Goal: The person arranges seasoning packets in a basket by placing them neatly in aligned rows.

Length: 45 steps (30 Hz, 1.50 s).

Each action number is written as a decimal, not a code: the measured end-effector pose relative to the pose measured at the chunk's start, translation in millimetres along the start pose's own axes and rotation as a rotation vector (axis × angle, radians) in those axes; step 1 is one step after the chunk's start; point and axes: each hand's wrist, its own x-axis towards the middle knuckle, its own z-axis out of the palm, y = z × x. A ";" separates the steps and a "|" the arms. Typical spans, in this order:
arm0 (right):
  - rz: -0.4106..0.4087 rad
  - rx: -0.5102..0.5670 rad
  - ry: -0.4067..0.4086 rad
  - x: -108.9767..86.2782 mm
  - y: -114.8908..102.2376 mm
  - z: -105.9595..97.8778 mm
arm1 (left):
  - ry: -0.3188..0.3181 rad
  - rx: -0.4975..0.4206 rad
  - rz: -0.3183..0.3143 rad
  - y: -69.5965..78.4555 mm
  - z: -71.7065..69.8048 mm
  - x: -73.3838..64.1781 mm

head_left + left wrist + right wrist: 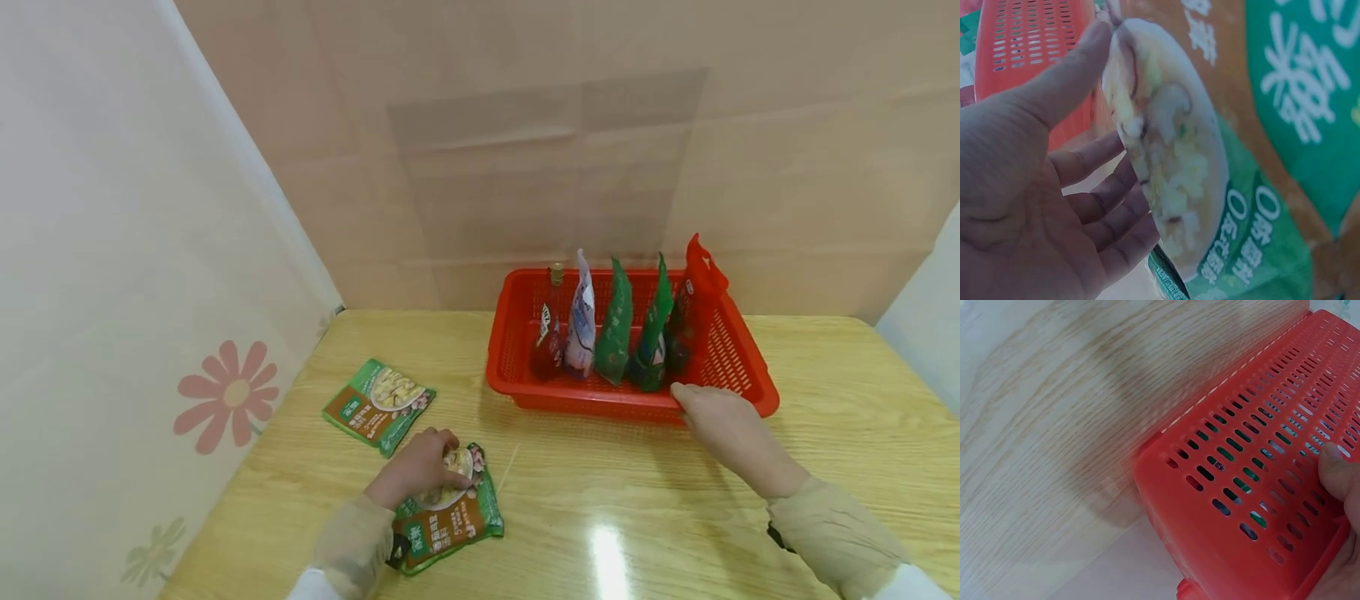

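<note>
The right hand [731, 429] grips the basket [570, 403] near the table's [555, 508] back edge by the front rim; the left hand [420, 467] pinches a packet [453, 527] nearer the left edge; an even hold should stop it folding

Head view: left hand [422, 468] hid part of near packet [450, 525]; fine print on far packet [375, 406] too small for us to read, likewise most lettering on bags [617, 325] in red basket [592, 402]. Table [562, 508] and sleeves [843, 533] ran off bottom edge. Left wrist view: near packet cut off at right, soft in focus; ends of fingers [1113, 200] hidden behind it. Right wrist view: most of right hand [1349, 487] lay past right edge; red basket cut off there too, leaving us only scraps of contents through its side.
</note>
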 end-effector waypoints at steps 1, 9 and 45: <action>-0.001 -0.002 0.002 -0.1 -0.2 0.5 | 0.001 0.013 0.010 -0.5 0.7 0.2; -0.007 -0.009 0.016 0.1 -0.7 1.1 | -0.018 -0.069 -0.009 -2.9 0.9 -0.3; 0.012 0.042 0.005 -1.8 -1.5 -2.3 | -0.009 -0.419 0.072 27.6 -23.3 3.8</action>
